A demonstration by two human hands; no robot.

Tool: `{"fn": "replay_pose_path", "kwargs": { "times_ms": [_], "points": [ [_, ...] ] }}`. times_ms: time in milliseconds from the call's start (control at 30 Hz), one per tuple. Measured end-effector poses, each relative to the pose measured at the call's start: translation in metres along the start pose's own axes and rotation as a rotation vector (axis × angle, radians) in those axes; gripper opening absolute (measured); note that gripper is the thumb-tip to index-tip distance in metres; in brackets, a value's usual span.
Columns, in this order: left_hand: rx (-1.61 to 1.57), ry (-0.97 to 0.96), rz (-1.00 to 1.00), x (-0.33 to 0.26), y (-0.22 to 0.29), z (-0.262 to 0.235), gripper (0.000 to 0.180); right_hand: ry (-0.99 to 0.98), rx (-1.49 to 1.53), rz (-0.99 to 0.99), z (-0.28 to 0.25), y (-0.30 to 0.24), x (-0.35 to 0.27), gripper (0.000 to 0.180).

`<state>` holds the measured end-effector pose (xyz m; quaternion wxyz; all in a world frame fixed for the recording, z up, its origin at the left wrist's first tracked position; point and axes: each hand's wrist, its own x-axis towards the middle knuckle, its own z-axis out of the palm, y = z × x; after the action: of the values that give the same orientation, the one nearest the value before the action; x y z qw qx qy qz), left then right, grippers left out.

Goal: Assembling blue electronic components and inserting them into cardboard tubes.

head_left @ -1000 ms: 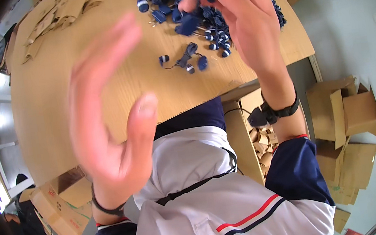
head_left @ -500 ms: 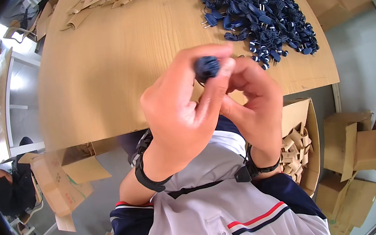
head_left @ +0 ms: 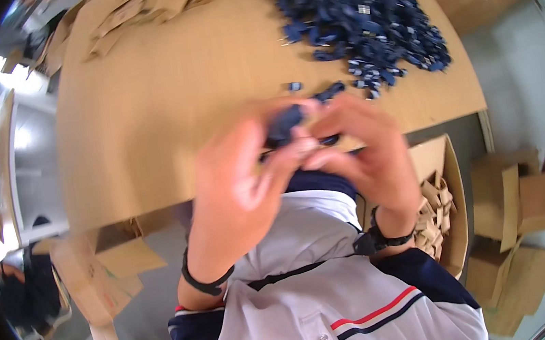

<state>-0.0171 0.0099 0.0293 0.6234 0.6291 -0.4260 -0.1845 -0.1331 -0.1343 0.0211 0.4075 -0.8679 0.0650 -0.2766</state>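
Observation:
A dark blue coiled power cord [head_left: 285,125] is held between my hands over the table's near edge. My left hand [head_left: 235,175] is closed around the bundle, thumb and fingers pinching it. My right hand [head_left: 370,150] is closed beside it, its fingertips meeting the left ones at the cord. Dark parts of the cord [head_left: 329,92] stick out beyond the right fingers, and a small white-and-blue end [head_left: 293,87] shows just past the hands. Motion blurs the fingers, so their exact grip is unclear. To the far right lies a heap of similar dark blue cords with plugs [head_left: 363,20].
Flat brown cardboard sleeves [head_left: 154,6] lie at the far left of the wooden table [head_left: 121,121]. Below its right edge stands a carton [head_left: 459,214] holding folded cardboard pieces. More open cartons [head_left: 498,209] stand on the floor at right, others [head_left: 103,268] at left.
Both hands have moved a little down and left with the cord. Its bundle is turned, and dark cord parts and a white-and-blue end now show beyond the fingers.

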Motion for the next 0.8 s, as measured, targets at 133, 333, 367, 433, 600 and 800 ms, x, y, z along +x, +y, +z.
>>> {"fn": "replay_pose_path", "kwargs": {
  "times_ms": [133, 333, 367, 433, 600, 800],
  "points": [
    [0.04, 0.135, 0.027, 0.004, -0.003, 0.006, 0.023, 0.03, 0.016, -0.114, 0.01, 0.001, 0.003, 0.03],
    [0.353, 0.226, 0.318, 0.01, -0.012, 0.014, 0.028, 0.106, 0.178, -0.078, 0.014, -0.001, 0.003, 0.04],
    [0.353, 0.223, 0.329, 0.009, -0.009, 0.014, 0.028, 0.145, 0.213, -0.108, 0.013, -0.001, 0.003, 0.04],
    [0.296, 0.232, 0.195, 0.008, -0.004, 0.014, 0.022, 0.285, 0.203, -0.096, 0.015, 0.001, -0.005, 0.035],
    [0.144, 0.254, 0.137, 0.004, -0.019, 0.019, 0.03, 0.042, 0.442, 0.139, 0.025, -0.01, -0.008, 0.026],
    [0.308, 0.112, 0.247, 0.009, -0.016, 0.02, 0.034, 0.28, 0.326, 0.014, 0.033, -0.008, 0.001, 0.03]
  ]
}}
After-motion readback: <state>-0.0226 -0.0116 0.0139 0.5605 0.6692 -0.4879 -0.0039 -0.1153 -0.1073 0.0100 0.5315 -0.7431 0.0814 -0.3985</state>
